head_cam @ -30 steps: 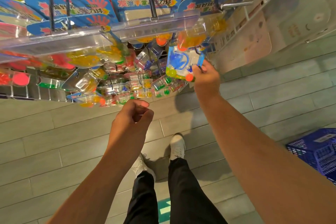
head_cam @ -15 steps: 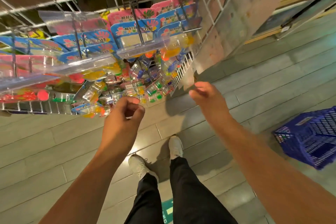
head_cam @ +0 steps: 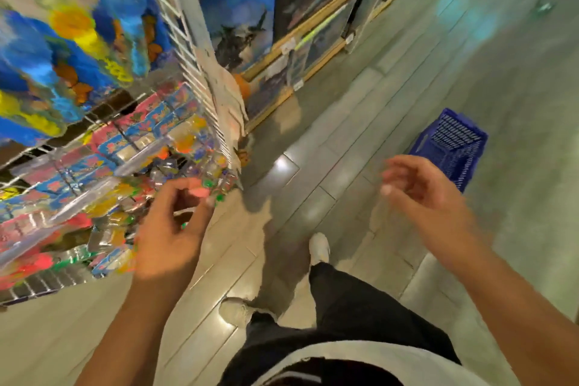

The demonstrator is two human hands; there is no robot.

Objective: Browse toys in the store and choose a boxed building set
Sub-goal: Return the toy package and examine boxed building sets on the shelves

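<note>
A person stands beside a rack of small packaged toys (head_cam: 103, 185), left hand (head_cam: 170, 229) loosely curled and right hand (head_cam: 421, 194) relaxed, both empty, and should probably turn toward the boxed sets (head_cam: 241, 25) shelved ahead.

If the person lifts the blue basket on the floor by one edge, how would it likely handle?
The blue basket has open lattice walls, so it is probably light plastic that flexes a little. It looks broad and low on the floor tiles, so a push would likely slide it, not tip it. Its contents cannot be made out.
</note>
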